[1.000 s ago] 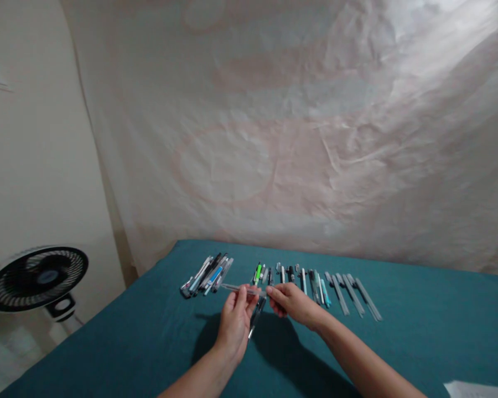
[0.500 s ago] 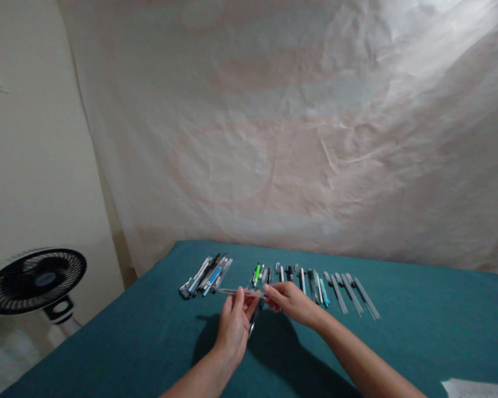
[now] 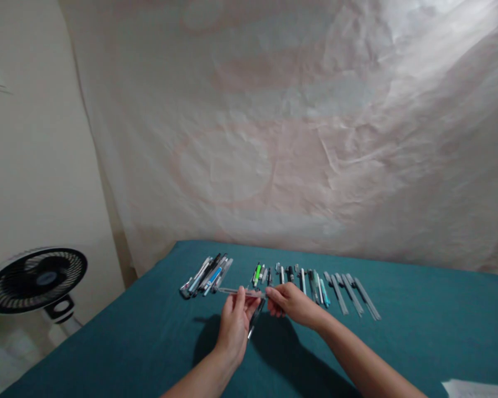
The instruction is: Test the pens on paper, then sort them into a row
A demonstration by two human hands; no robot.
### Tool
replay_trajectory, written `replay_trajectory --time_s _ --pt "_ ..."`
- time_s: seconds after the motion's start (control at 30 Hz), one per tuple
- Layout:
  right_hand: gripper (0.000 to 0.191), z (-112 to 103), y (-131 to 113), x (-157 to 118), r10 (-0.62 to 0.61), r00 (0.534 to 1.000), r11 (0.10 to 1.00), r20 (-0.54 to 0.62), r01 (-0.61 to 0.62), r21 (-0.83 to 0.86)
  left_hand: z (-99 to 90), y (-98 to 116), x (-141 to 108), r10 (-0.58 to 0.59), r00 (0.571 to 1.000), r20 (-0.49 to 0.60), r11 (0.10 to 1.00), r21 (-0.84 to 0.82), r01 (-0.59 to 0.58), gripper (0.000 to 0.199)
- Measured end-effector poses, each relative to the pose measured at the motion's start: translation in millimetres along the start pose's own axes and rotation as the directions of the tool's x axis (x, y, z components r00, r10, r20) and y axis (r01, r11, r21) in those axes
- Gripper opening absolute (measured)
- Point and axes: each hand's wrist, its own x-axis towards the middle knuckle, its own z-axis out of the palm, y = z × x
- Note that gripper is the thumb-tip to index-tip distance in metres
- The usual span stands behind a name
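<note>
My left hand (image 3: 233, 323) is closed on a slim clear pen (image 3: 229, 291), held level above the cloth with its left end sticking out past my thumb. At the pen's right end, my right hand (image 3: 288, 301) pinches with thumb and forefinger; its fingertips partly hide that end. A dark pen (image 3: 255, 320) slants just right of my left palm; whether it lies on the cloth or touches the hand, I cannot tell. Beyond my hands, a short bright green pen (image 3: 257, 272) lies among small pen pieces.
A bunch of pens (image 3: 209, 276) lies at the back left of the teal cloth (image 3: 149, 342). White and teal pens (image 3: 321, 290) and several clear tubes (image 3: 367, 298) lie in a row to the right. A fan (image 3: 37, 281) stands left; paper (image 3: 477, 388) sits at front right.
My right hand has shifted very slightly to the right along the clear pen's end. My left hand and the pens on the cloth look almost unchanged.
</note>
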Motion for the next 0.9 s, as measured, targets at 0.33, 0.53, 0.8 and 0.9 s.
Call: replay_trajectory --time_s 0.33,0.53,0.8,0.9 --pt "0.059 -2.0 5.8 1.1 0.036 0.998 0.999 0.043 -0.036 0.004 -1.8 -1.8 0.7 -0.004 1.000 0.006 1.000 0.007 0.004 0.016" --pt "0.046 -3.3 1.9 -1.3 -0.036 0.999 0.999 -0.024 0.036 -0.013 -3.5 -2.6 1.6 -0.009 1.000 -0.007 1.000 0.007 0.009 0.014" --pt "0.045 -1.5 5.7 0.2 -0.051 0.998 0.998 -0.036 0.050 -0.030 -5.6 -3.4 2.4 -0.004 1.000 -0.013 1.000 0.020 0.004 0.015" --pt "0.042 -2.4 4.8 0.2 -0.049 0.998 0.998 -0.049 0.047 -0.033 -6.3 -4.2 2.6 0.003 1.000 -0.002 1.000 0.025 -0.003 0.015"
